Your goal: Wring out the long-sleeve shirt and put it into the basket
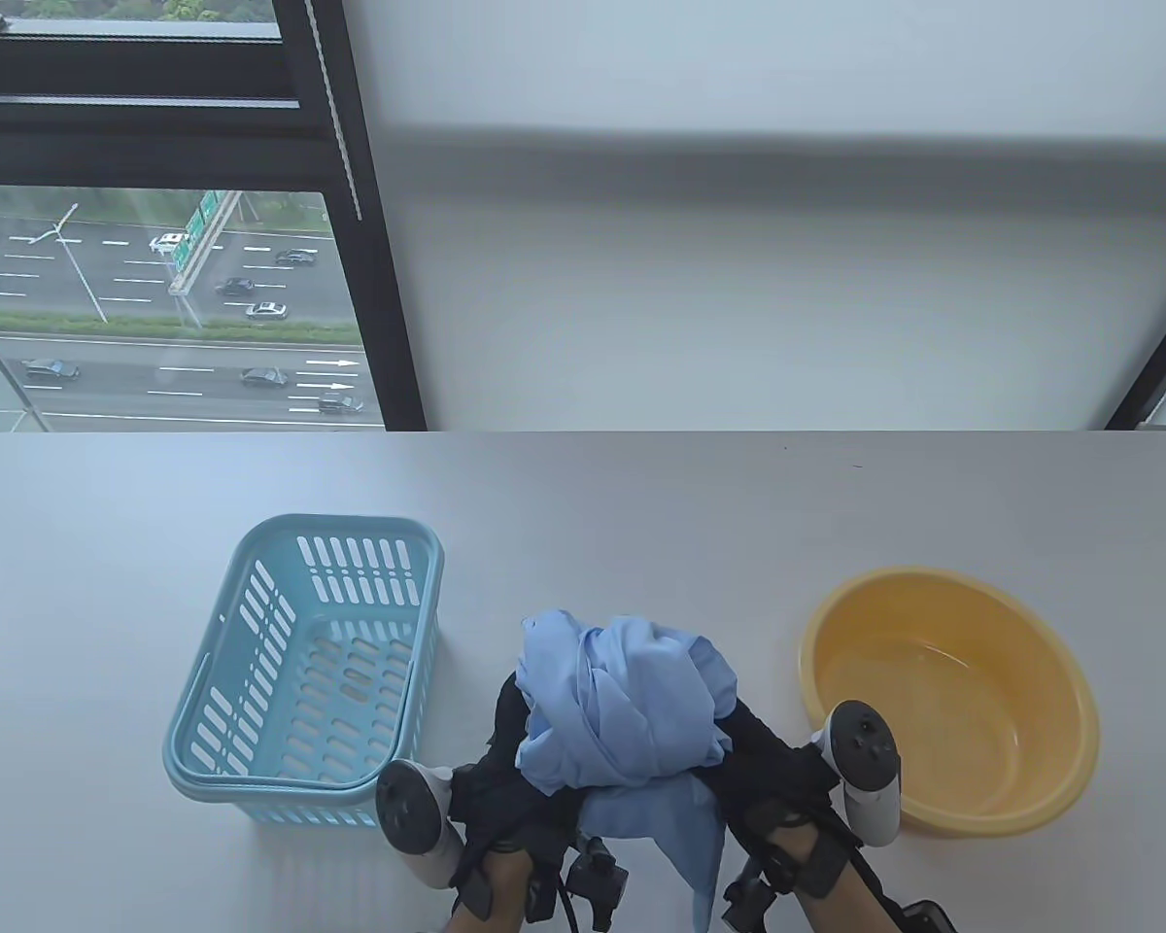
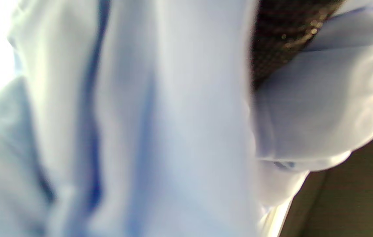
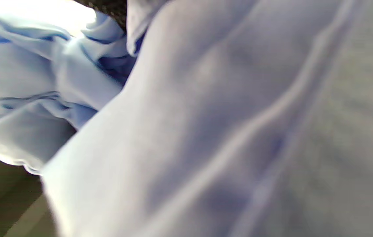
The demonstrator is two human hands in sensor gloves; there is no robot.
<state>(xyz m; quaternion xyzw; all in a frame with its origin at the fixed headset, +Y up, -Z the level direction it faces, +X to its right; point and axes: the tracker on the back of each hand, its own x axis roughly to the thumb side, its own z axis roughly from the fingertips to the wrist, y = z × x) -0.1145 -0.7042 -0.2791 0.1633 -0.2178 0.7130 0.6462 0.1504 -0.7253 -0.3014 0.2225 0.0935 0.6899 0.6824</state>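
A bunched light-blue long-sleeve shirt [image 1: 622,709] is held up over the table's near edge between the two gloved hands. My left hand [image 1: 510,724] grips its left side and my right hand [image 1: 758,743] grips its right side; the fingers are mostly buried in cloth. A tail of the shirt hangs down between the wrists. Blue fabric [image 2: 160,125] fills the left wrist view, with a patch of dark glove [image 2: 278,39] at the top. The right wrist view is filled by shirt folds [image 3: 206,131]. The light-blue slotted basket [image 1: 301,671] stands to the left, with nothing in it.
A yellow basin [image 1: 952,700] holding a little water sits at the right, close to my right hand's tracker [image 1: 867,773]. The white table [image 1: 583,505] stretches back to a wall and a window.
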